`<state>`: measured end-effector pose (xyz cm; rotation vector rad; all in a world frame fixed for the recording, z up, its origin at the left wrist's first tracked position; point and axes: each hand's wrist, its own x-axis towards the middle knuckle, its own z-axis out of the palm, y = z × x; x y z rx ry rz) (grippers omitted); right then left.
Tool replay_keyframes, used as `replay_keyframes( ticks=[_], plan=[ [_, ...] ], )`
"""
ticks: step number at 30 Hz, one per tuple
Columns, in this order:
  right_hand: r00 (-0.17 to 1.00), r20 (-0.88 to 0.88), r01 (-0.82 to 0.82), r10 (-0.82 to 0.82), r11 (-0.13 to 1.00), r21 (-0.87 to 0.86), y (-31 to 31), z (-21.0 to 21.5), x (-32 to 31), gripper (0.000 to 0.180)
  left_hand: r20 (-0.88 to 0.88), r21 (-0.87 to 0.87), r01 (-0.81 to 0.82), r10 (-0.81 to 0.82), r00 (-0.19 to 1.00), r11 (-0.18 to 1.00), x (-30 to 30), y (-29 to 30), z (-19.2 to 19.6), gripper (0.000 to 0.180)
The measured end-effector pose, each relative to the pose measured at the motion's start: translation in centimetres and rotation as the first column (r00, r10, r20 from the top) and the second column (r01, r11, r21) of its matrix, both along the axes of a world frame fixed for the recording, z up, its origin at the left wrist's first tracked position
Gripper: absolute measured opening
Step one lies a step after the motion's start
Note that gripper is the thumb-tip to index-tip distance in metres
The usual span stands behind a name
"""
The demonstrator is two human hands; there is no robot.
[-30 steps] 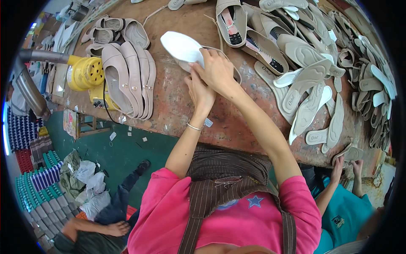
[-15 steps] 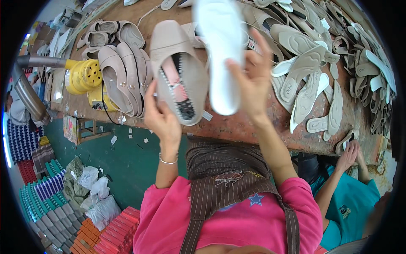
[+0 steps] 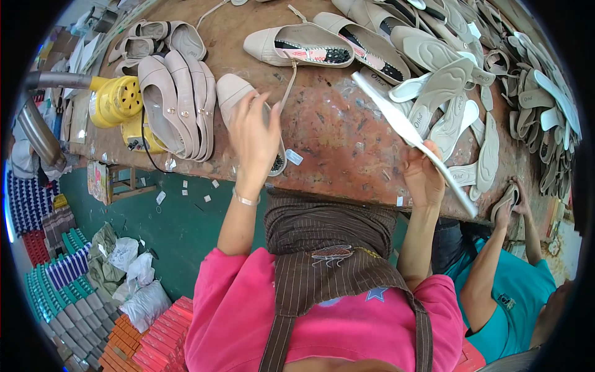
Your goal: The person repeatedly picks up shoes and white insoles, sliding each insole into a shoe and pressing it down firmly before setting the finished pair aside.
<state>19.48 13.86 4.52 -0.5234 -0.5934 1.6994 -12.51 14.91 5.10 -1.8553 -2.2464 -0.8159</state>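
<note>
A beige strapped shoe (image 3: 232,88) lies on the worn table near its front edge, toe pointing away, with black stitched lining showing at the heel. Over its middle is my left hand (image 3: 253,133), fingers apart; the hand hides much of the shoe, and I cannot tell whether the fingertips touch it. To the right, my right hand (image 3: 426,177) grips a white insole (image 3: 400,127), tilted and seen nearly edge-on. Beyond, two more beige shoes lie on their own: one sideways (image 3: 266,44), the other slanting (image 3: 328,23) beside it, both with pink and black insides.
Finished beige shoes (image 3: 186,118) stand nested at left beside a yellow machine (image 3: 118,102) with a black cable. Loose insoles (image 3: 443,93) pile up at right, before heaped shoes. A co-worker in a teal shirt (image 3: 514,297) holds a shoe at lower right. Red boxes (image 3: 164,341) stack at lower left.
The shoe has gone from my left hand's hold down onto the table, and those fingers have spread. My right hand has moved right and lower, turning the white insole edge-on.
</note>
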Motion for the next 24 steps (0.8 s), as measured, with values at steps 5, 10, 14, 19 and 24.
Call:
replay_keyframes(
  ticks=[5,10,14,19,24],
  plan=[
    [0.972,0.157,-0.178,0.176,0.984,-0.004,0.3,1.7,-1.5,0.022,0.449,-0.098,0.096,-0.042,0.892,0.991,0.9,7.4,-2.6,0.025],
    [0.896,0.441,0.034,0.048,0.984,-0.175,0.4,2.2,-3.6,0.019,0.662,-0.083,-0.025,0.074,0.745,0.996,0.9,9.4,-5.2,0.020],
    [0.784,0.613,-0.062,0.092,0.996,-0.070,3.4,0.7,-4.3,0.025,0.872,0.043,-0.075,0.000,0.490,0.996,1.8,9.5,-5.4,0.012],
    [0.462,0.859,-0.332,-0.219,0.856,0.397,12.1,-1.1,-8.9,0.031,0.881,0.070,-0.089,-0.020,0.472,0.994,1.5,9.7,-5.8,0.011],
    [0.372,0.924,-0.410,-0.089,0.877,0.250,13.5,-1.1,-11.6,0.027,0.915,0.081,-0.115,-0.028,0.402,0.990,1.5,10.0,-5.7,0.009]
  ],
)
